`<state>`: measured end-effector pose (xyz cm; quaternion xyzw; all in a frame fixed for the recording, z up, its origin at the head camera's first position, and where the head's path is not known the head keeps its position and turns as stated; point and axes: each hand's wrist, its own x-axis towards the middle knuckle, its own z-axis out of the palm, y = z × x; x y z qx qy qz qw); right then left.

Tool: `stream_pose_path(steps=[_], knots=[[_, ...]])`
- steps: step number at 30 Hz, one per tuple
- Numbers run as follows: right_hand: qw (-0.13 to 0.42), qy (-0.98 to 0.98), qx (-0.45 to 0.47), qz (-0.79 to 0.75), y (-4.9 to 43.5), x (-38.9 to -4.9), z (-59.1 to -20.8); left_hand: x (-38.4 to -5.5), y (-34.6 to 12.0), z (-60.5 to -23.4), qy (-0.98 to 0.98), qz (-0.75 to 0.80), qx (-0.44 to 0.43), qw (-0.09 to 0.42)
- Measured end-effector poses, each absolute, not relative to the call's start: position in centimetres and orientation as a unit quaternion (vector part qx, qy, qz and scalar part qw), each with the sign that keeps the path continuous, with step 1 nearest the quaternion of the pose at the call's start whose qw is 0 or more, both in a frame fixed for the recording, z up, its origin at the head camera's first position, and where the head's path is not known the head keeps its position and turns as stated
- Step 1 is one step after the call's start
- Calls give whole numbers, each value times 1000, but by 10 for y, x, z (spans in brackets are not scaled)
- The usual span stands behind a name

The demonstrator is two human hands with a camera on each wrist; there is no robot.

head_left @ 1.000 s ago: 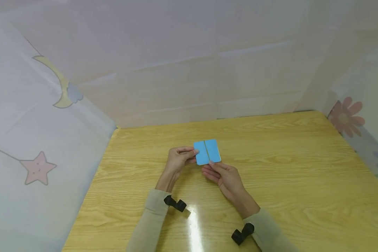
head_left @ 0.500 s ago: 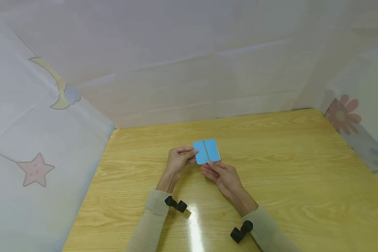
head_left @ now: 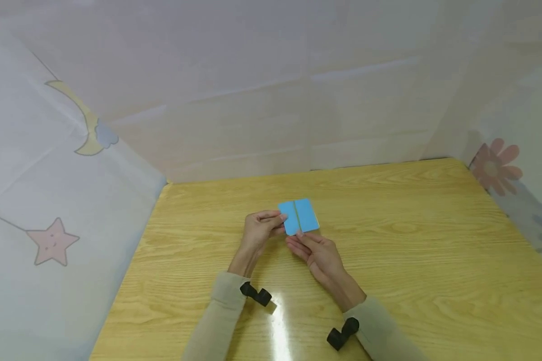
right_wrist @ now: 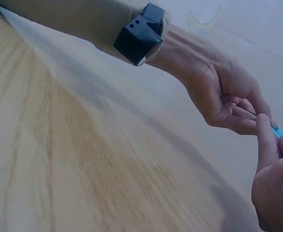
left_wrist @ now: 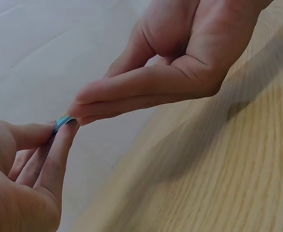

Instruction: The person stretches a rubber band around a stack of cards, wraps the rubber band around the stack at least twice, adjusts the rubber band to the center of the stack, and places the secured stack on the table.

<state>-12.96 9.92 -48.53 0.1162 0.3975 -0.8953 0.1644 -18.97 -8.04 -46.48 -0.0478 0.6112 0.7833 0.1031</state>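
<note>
In the head view, a small square stack of blue cards (head_left: 307,214) with rounded corners is held above the table. A thin yellow-brown rubber band (head_left: 296,214) runs across its middle. My left hand (head_left: 258,230) pinches the left side, thumb on top. At the lower edge, near the band's end, my right hand (head_left: 322,256) pinches the stack between thumb and fingers. The left wrist view shows the stack (left_wrist: 63,121) edge-on, between my left hand (left_wrist: 21,179) and right hand (left_wrist: 180,67). The underside is hidden.
A wood-grain table (head_left: 415,240) lies beneath the hands. Pale cloth walls (head_left: 253,100) with printed shapes stand behind it and at both sides. Black wrist cameras (head_left: 256,294) sit on both beige sleeves (head_left: 217,321).
The stack of cards has tilted slightly, its right side rising. My right thumb has shifted a little to the left along the lower edge. Both hands keep their grip.
</note>
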Motion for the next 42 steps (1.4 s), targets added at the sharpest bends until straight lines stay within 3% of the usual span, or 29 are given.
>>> stream_pose_path(steps=[25, 42], knots=[[166, 433, 96, -881, 112, -136, -490, -191, -89, -464, 611, 784, -44, 103], [141, 536, 51, -831, 144, -154, -478, -186, -98, -464, 634, 760, -39, 139]])
